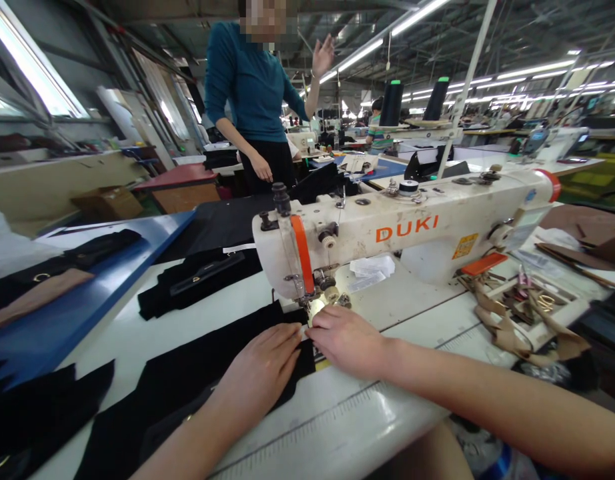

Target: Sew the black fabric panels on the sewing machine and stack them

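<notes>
A white sewing machine marked DUKI stands across the table, its lamp lighting the needle area. My left hand lies on a black fabric piece, fingers stretched out and close together, tips just left of the presser foot. My right hand is closed, with thumb and fingers pinched together right at the needle area. What it pinches is hidden; a tiny white bit shows between the two hands' fingertips. The fabric reaches from the needle area to the lower left, partly under my left forearm.
Another black piece lies left of the machine head. A blue board carries black and brown pieces. At the right sits a tray with brown strips and metal rings. A person in a teal top stands behind, one hand raised.
</notes>
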`<action>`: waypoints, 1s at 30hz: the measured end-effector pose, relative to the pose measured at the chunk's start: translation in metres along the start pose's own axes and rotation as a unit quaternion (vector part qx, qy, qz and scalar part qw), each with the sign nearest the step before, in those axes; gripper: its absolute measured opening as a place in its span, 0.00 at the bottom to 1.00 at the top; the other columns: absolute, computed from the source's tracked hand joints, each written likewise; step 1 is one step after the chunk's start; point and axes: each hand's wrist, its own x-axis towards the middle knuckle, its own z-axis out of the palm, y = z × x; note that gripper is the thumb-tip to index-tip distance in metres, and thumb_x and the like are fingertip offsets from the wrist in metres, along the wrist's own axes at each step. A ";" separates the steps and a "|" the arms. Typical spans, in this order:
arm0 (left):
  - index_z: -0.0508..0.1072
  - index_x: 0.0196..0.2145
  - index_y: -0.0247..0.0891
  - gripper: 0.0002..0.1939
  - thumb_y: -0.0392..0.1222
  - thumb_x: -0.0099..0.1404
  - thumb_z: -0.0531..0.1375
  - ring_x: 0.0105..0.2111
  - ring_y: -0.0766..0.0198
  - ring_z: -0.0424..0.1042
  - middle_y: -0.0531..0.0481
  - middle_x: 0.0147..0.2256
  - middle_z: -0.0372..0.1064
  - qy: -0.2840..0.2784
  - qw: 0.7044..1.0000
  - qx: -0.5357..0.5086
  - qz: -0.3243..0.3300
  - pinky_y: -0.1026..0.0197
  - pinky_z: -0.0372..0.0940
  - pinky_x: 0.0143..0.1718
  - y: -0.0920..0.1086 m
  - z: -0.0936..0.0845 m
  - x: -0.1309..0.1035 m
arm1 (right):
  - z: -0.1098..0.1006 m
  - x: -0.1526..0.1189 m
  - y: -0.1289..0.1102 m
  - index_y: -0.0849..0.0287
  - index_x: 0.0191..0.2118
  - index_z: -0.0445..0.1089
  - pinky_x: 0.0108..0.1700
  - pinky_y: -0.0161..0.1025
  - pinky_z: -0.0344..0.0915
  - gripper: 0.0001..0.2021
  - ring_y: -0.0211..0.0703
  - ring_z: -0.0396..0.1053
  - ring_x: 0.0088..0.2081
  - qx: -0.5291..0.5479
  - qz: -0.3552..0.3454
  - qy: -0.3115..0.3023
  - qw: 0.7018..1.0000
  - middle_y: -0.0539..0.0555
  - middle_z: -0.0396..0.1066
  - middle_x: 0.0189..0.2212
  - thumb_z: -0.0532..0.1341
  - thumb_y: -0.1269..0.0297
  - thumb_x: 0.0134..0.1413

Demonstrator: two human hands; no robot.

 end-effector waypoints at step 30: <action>0.70 0.55 0.37 0.20 0.45 0.69 0.54 0.53 0.53 0.70 0.42 0.53 0.71 -0.032 0.997 -0.058 -0.050 0.48 0.67 0.54 -0.015 0.012 0.008 | 0.005 0.004 0.015 0.63 0.38 0.70 0.40 0.42 0.60 0.09 0.45 0.63 0.36 -0.011 0.024 0.002 1.000 0.56 0.69 0.34 0.53 0.71 0.64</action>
